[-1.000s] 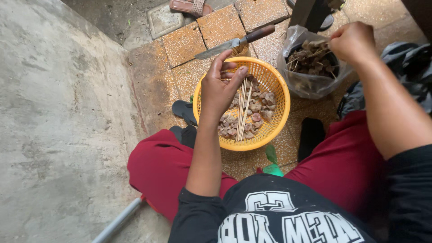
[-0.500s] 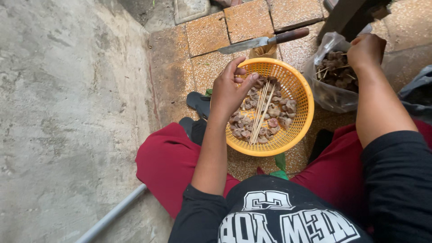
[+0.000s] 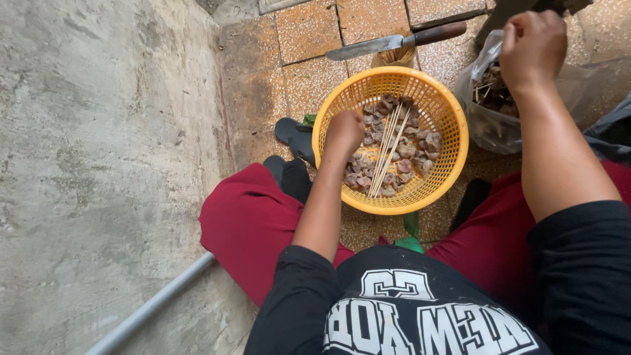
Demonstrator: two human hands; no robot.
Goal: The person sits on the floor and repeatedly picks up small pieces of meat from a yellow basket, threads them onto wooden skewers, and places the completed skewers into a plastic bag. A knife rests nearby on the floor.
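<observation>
A round yellow plastic basket stands on the tiled floor between my knees. It holds several brownish meat pieces and a bundle of thin wooden skewers. My left hand is down in the basket's left side, knuckles up, fingers curled among the pieces and hidden. My right hand is a closed fist above a clear plastic bag of dark scraps and sticks to the right of the basket. Whether it grips anything is hidden.
A long knife with a dark wooden handle lies on the tiles just beyond the basket. A rough concrete wall fills the left side, with a grey pipe along its base. My black sandal is beside the basket.
My left hand has dropped from the basket's rim down into the meat pieces. My right hand stays closed over the plastic bag. The view has shifted so the basket sits nearer the centre.
</observation>
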